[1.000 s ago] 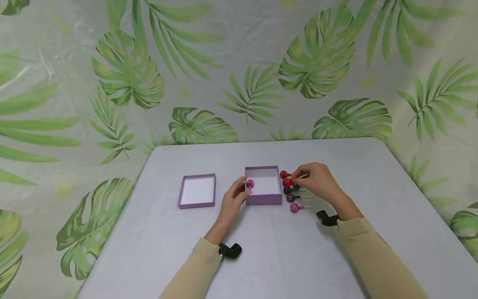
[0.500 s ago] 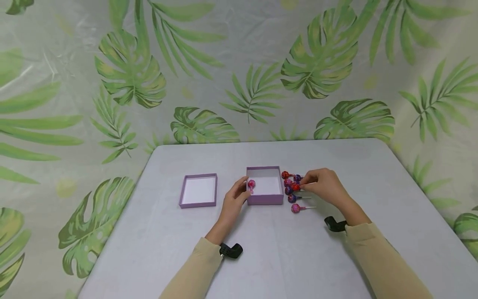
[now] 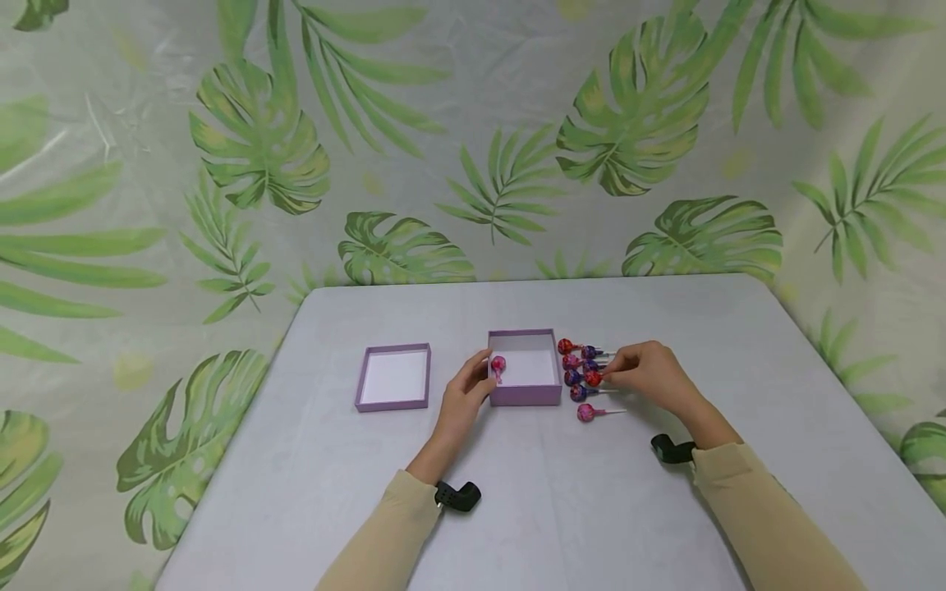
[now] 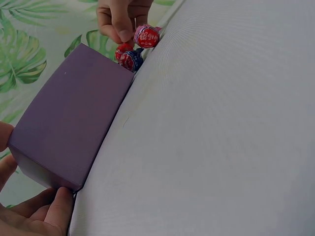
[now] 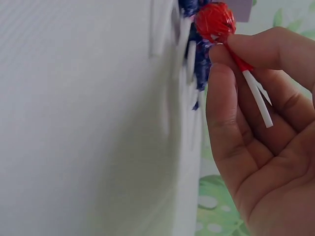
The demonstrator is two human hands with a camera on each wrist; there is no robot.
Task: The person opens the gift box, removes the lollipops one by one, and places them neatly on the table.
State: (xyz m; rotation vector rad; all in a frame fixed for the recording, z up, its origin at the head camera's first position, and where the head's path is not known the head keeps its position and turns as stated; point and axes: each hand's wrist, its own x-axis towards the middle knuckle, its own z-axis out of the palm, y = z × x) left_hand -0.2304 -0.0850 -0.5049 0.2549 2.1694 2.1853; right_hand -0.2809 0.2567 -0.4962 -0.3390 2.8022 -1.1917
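Note:
My right hand (image 3: 656, 376) pinches a red lollipop (image 3: 594, 378) just below its candy, over a group of wrapped lollipops on the table. In the right wrist view its white stick (image 5: 257, 98) points back toward the palm. My left hand (image 3: 460, 400) grips the left side of a purple box (image 3: 525, 396), thumb at the near corner and fingers farther back. One pink lollipop (image 3: 498, 363) lies inside the box along the left wall. Beside the box's right wall are an orange-red lollipop (image 3: 565, 345), a purple lollipop (image 3: 578, 393) and a pink-wrapped lollipop (image 3: 585, 412), among several others.
A shallow purple lid (image 3: 392, 405) with a white inside lies to the left of the box. Everything rests on a white-covered table (image 3: 296, 492). Leaf-patterned cloth (image 3: 488, 180) hangs behind it and at the sides.
The right hand has moved right and toward me with the red lollipop, above the other lollipops, more of which now show. The left hand stays on the box.

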